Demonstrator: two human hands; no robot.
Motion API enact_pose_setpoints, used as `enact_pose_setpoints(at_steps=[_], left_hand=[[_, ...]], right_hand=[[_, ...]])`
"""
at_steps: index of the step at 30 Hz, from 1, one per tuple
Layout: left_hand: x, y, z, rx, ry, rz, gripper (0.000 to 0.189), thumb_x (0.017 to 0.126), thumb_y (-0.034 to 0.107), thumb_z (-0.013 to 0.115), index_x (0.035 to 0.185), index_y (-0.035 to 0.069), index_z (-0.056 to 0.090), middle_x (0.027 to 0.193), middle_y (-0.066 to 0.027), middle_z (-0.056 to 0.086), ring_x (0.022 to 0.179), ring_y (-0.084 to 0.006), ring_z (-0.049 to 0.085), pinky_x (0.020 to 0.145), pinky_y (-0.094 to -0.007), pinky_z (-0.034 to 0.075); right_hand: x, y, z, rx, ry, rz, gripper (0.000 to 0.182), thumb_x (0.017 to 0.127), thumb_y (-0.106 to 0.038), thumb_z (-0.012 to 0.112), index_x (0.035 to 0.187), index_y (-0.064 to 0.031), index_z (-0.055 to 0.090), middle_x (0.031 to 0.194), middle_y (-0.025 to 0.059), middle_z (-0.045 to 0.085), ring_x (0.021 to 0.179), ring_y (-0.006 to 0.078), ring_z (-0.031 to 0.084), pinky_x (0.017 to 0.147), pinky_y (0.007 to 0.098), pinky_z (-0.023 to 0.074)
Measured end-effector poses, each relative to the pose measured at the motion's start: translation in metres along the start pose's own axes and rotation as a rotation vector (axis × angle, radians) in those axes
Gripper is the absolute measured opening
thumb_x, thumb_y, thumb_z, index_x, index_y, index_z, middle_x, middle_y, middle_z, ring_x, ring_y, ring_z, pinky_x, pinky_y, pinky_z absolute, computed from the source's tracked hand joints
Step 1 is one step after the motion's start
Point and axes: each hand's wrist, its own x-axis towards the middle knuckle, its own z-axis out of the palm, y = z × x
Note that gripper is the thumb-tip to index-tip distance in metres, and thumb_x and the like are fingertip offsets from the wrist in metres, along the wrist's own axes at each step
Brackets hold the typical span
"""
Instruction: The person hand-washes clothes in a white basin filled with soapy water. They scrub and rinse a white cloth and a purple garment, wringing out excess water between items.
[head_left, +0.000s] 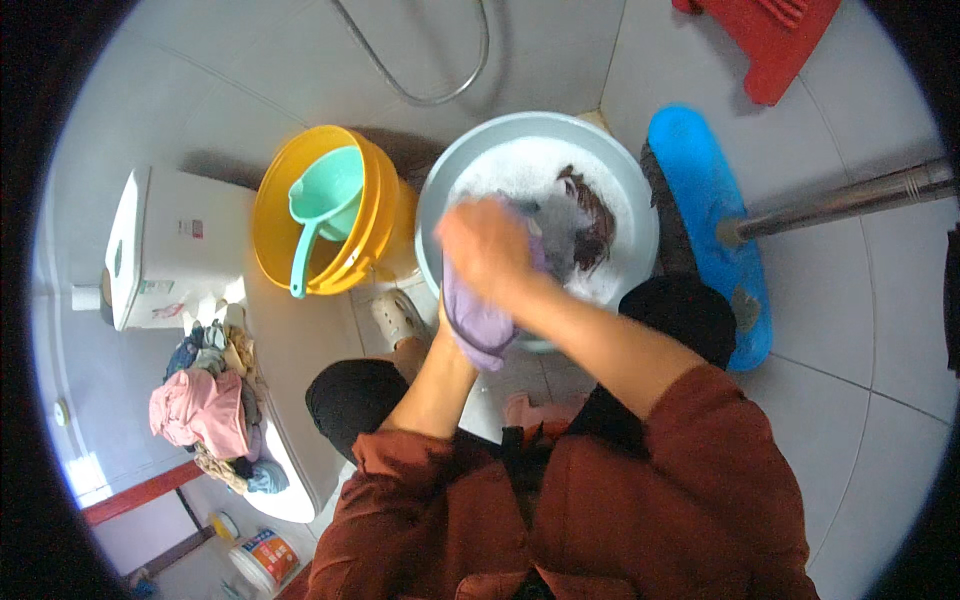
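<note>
A wet purple cloth, perhaps a garment, is held over the near left part of a round light-grey basin. My right hand is clenched on its upper part and blurred. The cloth drapes over my left hand, hiding most of it; only the wrist and the edge of the hand show. White suds fill the basin. Among them lie a dark brown cloth and a grey cloth, both partly under the foam.
Left of the basin stands a yellow bucket holding a mint-green dipper. Piled clothes rest on a white toilet. At right are a blue brush head or mop with a metal pole and a red plastic object. A shower hose hangs behind.
</note>
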Motion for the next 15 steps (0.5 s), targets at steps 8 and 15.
enact_pose_setpoints(at_steps=[8, 15], left_hand=[[0.006, 0.049, 0.055, 0.724, -0.060, 0.317, 0.026, 0.076, 0.027, 0.050, 0.093, 0.007, 0.053, 0.085, -0.0108, 0.055, 0.081, -0.0270, 0.053, 0.069, -0.0344, 0.042], [0.015, 0.074, 0.007, 1.943, -0.049, 0.432, 0.020, 0.074, 0.022, 0.050, 0.087, 0.008, 0.055, 0.081, -0.0123, 0.054, 0.078, -0.0318, 0.051, 0.062, -0.0367, 0.042]], right_hand=[[0.014, 0.034, 0.001, 0.079, 0.266, 0.200, 0.021, 0.073, -0.019, 0.060, 0.064, -0.0052, 0.047, 0.059, 0.0101, 0.048, 0.053, 0.0276, 0.047, 0.051, 0.0385, 0.0396], [0.007, 0.002, -0.052, 1.202, 0.211, 1.066, 0.023, 0.068, -0.006, 0.064, 0.081, -0.0105, 0.045, 0.074, 0.0004, 0.045, 0.065, 0.0084, 0.043, 0.052, 0.0253, 0.0363]])
